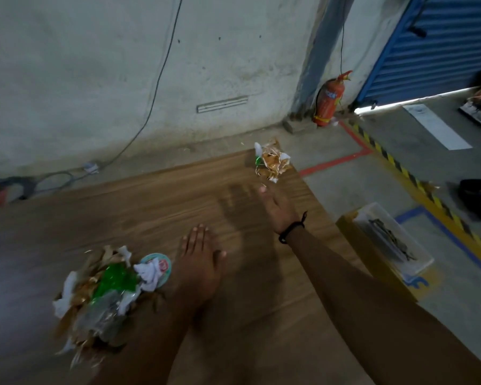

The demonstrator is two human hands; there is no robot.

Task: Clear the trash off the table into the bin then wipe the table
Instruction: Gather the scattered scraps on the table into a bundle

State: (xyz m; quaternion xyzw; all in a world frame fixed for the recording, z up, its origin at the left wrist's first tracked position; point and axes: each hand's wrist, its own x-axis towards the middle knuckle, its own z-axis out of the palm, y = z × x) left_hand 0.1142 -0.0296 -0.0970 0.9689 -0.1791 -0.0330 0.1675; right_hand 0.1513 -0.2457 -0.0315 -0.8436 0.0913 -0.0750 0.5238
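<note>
- Your left hand (200,262) lies palm down, low on the wood-grain counter (150,207). Its fingers are straight and pressed together, the thumb stands out to the right, and it holds nothing.
- Against the left edge of that hand sits the near trash pile (100,298). It is made up of torn brown and white paper, crumpled clear plastic and a bright green scrap.
- A round pale-blue lid (161,266) lies at the pile's right side, next to your hand.
- Your right hand (278,207) is stretched forward over the far right part of the counter, back of the hand up. Its fingers reach towards the far corner and grip nothing. They are blurred, so you cannot tell how widely they are spread.
- A black wristband (290,229) circles your right wrist.
- The far trash pile (272,162), brown and white scraps with a touch of green, lies at the counter's far right corner. It is just beyond your right fingertips and apart from them.
- On the floor to the right of the counter stands a cardboard box (372,251) with a clear plastic tub (395,240) on it. The tub holds dark flat items too blurred to name.
- Farther back, a red fire extinguisher (329,101) stands by the wall corner.
- A blue shutter (442,45) shows a strip of daylight under its lower edge.
- Yellow-and-black striped tape (400,168) runs along the floor.
- A dark cable (156,87) hangs down the grey wall.
</note>
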